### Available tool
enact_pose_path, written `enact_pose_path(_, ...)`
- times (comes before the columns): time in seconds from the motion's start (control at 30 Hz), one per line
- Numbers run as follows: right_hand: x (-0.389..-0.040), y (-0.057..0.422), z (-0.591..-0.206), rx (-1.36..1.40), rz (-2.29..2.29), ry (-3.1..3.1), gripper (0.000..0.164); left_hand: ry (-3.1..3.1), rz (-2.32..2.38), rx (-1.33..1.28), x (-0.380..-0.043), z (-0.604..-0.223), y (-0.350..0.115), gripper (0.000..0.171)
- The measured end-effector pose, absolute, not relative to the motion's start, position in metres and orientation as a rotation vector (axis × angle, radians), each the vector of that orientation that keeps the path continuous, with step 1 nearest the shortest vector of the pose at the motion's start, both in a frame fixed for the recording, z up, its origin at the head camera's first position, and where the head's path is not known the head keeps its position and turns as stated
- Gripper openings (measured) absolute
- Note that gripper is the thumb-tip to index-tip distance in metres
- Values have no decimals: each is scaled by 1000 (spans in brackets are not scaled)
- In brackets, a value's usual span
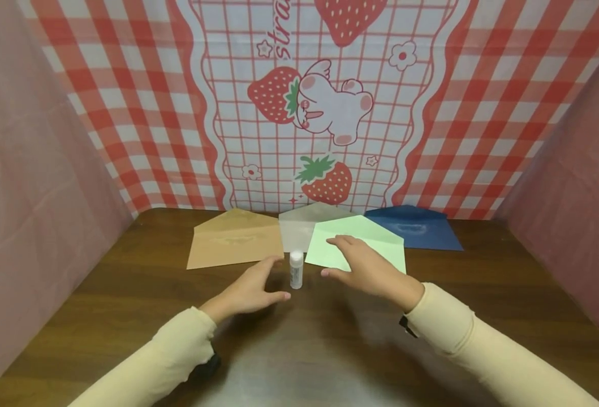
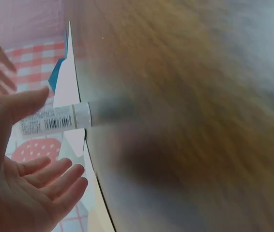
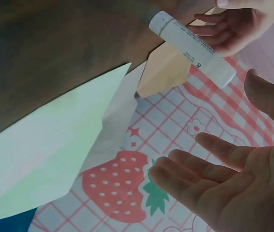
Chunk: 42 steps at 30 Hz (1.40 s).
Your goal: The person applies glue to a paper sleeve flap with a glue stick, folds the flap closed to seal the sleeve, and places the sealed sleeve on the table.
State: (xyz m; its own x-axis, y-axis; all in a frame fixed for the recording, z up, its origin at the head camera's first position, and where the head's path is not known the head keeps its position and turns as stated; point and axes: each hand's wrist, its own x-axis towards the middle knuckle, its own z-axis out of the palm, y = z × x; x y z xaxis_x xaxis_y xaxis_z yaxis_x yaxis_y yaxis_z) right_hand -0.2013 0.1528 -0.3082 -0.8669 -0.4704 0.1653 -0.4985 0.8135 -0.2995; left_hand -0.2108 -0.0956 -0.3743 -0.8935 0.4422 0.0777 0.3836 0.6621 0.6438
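A white glue stick (image 1: 296,270) with a printed label and barcode stands upright on the table between the two hands. Just left of it is my left hand (image 1: 250,288), thumb and fingers spread apart, holding nothing. My right hand (image 1: 367,265) hovers over the light green envelope (image 1: 380,233), its fingers loosely extended and no object in them. Both wrist views show the glue stick (image 2: 54,121) apart from the palms. Behind it lie a tan envelope (image 1: 235,243) and a grey envelope (image 1: 295,229), partly covered by the green one.
A dark blue envelope (image 1: 416,229) lies at the back right, its left part under the green one. The brown wooden table (image 1: 126,316) ends at a strawberry-print checked cloth (image 1: 324,113). Pink cloth walls (image 1: 569,186) stand on both sides.
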Motion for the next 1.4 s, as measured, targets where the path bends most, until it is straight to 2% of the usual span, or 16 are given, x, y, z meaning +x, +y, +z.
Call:
enact_pose_path(0.3, -214, 140, -304, 832, 504, -2903, 61, 2820, 1161, 682, -223, -379, -73, 50)
enact_pose_path(0.7, -220, 137, -307, 862, 530, -2863, 54, 2794, 1381, 526, -229, -386, -61, 33)
enact_pose_path(1.23, -220, 142, -313, 924, 673, -2718, 43, 2785, 1479, 492, -218, -370, -69, 27)
enact_pose_path(1.4, -216, 145, -313, 958, 770, -2615, 39, 2749, 1469, 634, -210, -357, -79, 27)
